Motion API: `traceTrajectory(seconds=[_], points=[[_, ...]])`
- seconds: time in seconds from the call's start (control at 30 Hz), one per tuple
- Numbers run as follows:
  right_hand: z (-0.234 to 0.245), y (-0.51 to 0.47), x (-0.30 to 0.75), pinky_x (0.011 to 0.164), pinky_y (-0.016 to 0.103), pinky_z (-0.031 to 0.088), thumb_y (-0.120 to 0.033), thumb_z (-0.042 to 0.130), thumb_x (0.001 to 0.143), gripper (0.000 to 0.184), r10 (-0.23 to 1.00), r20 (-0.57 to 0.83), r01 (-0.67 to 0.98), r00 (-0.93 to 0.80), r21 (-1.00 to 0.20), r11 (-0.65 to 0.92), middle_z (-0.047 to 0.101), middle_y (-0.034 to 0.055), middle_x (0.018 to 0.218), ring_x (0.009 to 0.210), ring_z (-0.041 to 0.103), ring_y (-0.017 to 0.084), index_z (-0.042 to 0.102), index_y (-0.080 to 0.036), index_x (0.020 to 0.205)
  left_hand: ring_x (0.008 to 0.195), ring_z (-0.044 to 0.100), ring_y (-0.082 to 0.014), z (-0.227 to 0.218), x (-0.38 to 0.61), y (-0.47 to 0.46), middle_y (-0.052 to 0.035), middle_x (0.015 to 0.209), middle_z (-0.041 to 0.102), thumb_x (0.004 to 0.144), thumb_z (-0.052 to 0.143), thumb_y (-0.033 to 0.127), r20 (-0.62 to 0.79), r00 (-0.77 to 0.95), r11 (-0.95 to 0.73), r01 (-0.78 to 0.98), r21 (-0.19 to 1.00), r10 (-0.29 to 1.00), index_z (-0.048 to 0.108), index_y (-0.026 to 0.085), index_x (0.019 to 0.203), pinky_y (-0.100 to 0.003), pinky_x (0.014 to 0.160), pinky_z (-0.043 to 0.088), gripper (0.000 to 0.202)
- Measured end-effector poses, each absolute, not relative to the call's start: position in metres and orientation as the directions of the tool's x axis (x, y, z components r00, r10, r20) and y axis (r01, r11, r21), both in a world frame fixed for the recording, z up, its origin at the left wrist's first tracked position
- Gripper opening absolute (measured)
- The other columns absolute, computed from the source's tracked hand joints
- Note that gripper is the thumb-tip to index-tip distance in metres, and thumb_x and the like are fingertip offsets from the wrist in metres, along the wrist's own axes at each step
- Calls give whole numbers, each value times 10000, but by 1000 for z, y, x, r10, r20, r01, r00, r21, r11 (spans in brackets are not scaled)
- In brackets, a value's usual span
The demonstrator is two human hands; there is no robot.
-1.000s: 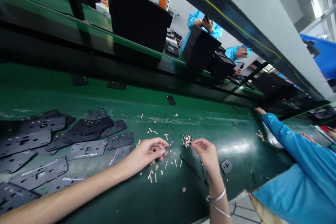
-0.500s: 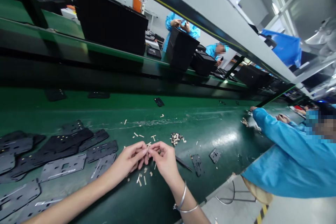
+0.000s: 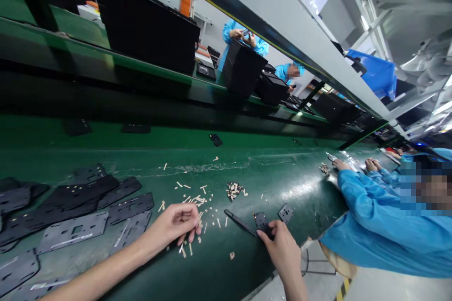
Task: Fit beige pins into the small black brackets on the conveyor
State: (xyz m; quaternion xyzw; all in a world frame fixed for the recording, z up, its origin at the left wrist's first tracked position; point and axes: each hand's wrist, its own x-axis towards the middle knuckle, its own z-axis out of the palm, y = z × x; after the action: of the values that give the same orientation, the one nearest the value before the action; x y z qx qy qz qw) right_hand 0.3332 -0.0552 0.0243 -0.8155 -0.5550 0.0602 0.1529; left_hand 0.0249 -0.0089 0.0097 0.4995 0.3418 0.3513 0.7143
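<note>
My left hand (image 3: 178, 225) rests on the green belt (image 3: 282, 174) with its fingers curled in a pinch over scattered small tan strips (image 3: 197, 202); what it pinches is too small to make out. My right hand (image 3: 280, 249) is at the belt's near edge, its fingertips closed on the near end of a small black plate (image 3: 262, 220). Black tweezers (image 3: 240, 222) lie just left of that plate. A second small black plate (image 3: 285, 213) lies to its right. A little heap of tan and dark bits (image 3: 233, 190) sits further back.
Several flat black stamped plates (image 3: 70, 230) overlap on the belt at left. A co-worker in a blue coat (image 3: 381, 230) leans on the belt at right. Black boxes (image 3: 148, 28) stand on the raised green line behind, with people in blue beyond.
My hands were together, pinching a strip between them. Now the right hand has moved right and nearer, onto the small black plate; the left stays over the strips.
</note>
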Motion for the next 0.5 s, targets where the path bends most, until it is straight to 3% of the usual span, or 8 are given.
traceTrajectory(seconds=[0.13, 0.2, 0.33, 0.5], points=[[20, -51, 334, 486, 247, 325, -292, 703, 587, 206, 918, -50, 702, 393, -628, -335, 564, -28, 580, 557, 551, 186, 508, -243, 630, 494, 552, -98, 4, 26, -8, -39, 646, 645, 745, 652, 397, -164, 529, 281, -148, 948, 833, 505, 143, 636, -161, 393, 375, 312], [20, -45, 334, 449, 236, 320, -330, 682, 609, 198, 931, -99, 598, 352, -741, -305, 561, -39, 508, 478, 528, 164, 509, -239, 643, 498, 558, -103, 1, 26, -8, -40, 651, 650, 745, 650, 392, -169, 542, 294, -151, 944, 823, 507, 147, 640, -163, 391, 378, 302], [21, -3, 330, 354, 222, 274, -524, 596, 675, 355, 955, -148, 458, 259, -851, -256, 634, -2, 542, 326, 415, 107, 531, -199, 802, 508, 572, -108, -2, 26, -8, -42, 659, 654, 761, 631, 395, -168, 550, 305, -168, 937, 818, 507, 149, 647, -164, 393, 384, 299], [42, 113, 312, 353, 201, 314, -543, 648, 617, 436, 974, -110, 280, 197, -946, -164, 687, 58, 633, 396, 500, 110, 532, -175, 819, 495, 576, -106, 3, 26, -7, -43, 646, 650, 769, 615, 431, -171, 537, 306, -173, 936, 826, 486, 145, 645, -160, 390, 375, 337]])
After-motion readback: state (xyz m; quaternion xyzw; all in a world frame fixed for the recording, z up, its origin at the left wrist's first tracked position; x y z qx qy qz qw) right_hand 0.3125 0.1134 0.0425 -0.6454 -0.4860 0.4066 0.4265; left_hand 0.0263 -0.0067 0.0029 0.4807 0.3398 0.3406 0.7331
